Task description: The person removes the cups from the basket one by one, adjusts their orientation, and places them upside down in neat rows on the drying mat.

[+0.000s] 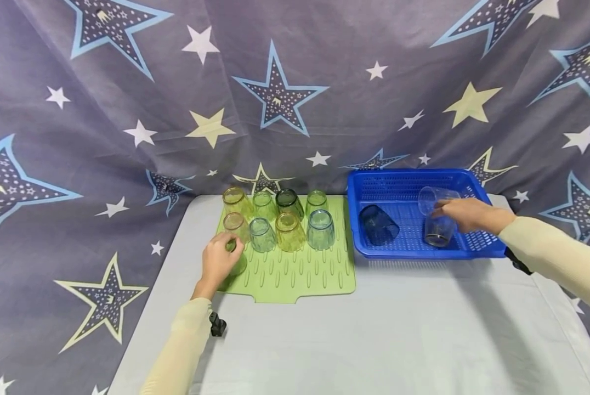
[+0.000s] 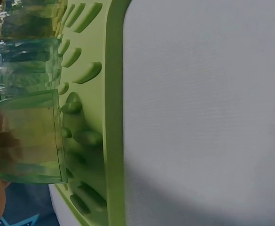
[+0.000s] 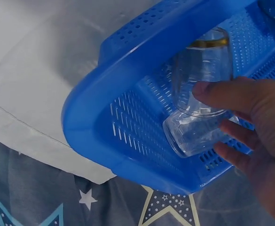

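Observation:
My left hand (image 1: 219, 258) grips an upside-down green glass (image 2: 29, 136) at the front left of the green drying mat (image 1: 300, 282). A pinkish glass (image 1: 237, 226) and a light blue one (image 1: 262, 235) stand just behind it. Over at the blue basket (image 1: 428, 254), my right hand (image 1: 465, 214) has its thumb against a clear glass (image 3: 203, 70), with the fingers curved around its near end; part of the grip is hidden. A second clear glass (image 3: 191, 134) lies beside those fingers. A dark blue glass (image 1: 378, 225) lies tilted in the basket's left half.
Several upside-down glasses stand in two rows on the mat, among them an amber one (image 1: 290, 233), a dark green one (image 1: 289, 203) and a blue one (image 1: 321, 230). Behind the white table (image 1: 374, 334) hangs a star-patterned cloth (image 1: 324, 33). The basket's raised walls surround the right hand's glasses.

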Available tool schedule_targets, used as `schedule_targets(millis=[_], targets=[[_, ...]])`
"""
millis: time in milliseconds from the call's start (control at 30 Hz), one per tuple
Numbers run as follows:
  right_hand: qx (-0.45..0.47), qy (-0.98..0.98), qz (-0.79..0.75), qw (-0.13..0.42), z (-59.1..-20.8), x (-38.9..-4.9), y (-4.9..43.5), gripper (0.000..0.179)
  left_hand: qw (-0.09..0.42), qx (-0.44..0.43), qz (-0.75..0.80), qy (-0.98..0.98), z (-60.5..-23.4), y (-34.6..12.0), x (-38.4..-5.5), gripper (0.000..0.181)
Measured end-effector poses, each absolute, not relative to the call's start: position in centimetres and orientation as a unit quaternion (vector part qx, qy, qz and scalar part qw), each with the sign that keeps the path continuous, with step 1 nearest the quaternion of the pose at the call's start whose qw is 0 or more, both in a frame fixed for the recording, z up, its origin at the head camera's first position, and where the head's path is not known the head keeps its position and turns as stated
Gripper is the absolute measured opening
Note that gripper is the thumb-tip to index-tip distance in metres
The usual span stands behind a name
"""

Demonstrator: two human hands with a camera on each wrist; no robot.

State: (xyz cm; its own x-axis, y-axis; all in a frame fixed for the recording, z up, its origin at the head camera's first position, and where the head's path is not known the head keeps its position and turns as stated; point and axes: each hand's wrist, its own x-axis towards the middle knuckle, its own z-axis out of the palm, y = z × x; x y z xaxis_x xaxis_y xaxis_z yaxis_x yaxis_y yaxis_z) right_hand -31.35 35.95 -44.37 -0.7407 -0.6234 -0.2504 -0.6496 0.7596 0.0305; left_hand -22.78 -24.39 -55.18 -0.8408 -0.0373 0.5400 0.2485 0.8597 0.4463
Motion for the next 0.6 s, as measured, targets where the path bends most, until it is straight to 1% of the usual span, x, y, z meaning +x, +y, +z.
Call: schedule_targets(millis=[67,200,333,600], targets=[[-0.350,0.929,0.062,0.107,-44.6,-31.5,35.9,0.068,0.277,-0.059,-0.262,-0.923,-55.3,-24.4,-22.9,0.006],[-0.368,0.923,0.069,0.090,-45.3,-31.7,35.8,0.062,0.277,-0.065,-0.266,-0.921,-55.4,-24.3,-23.1,0.007],[-0.376,0.920,0.073,0.088,-45.6,-31.8,35.6,0.062,0.277,-0.066,-0.269,-0.920,-55.6,-24.4,-23.2,0.005],[-0.394,0.910,0.098,0.084,-45.7,-32.0,34.8,0.059,0.315,-0.087,-0.235,-0.915,-56.0,-24.4,-23.3,0.005]])
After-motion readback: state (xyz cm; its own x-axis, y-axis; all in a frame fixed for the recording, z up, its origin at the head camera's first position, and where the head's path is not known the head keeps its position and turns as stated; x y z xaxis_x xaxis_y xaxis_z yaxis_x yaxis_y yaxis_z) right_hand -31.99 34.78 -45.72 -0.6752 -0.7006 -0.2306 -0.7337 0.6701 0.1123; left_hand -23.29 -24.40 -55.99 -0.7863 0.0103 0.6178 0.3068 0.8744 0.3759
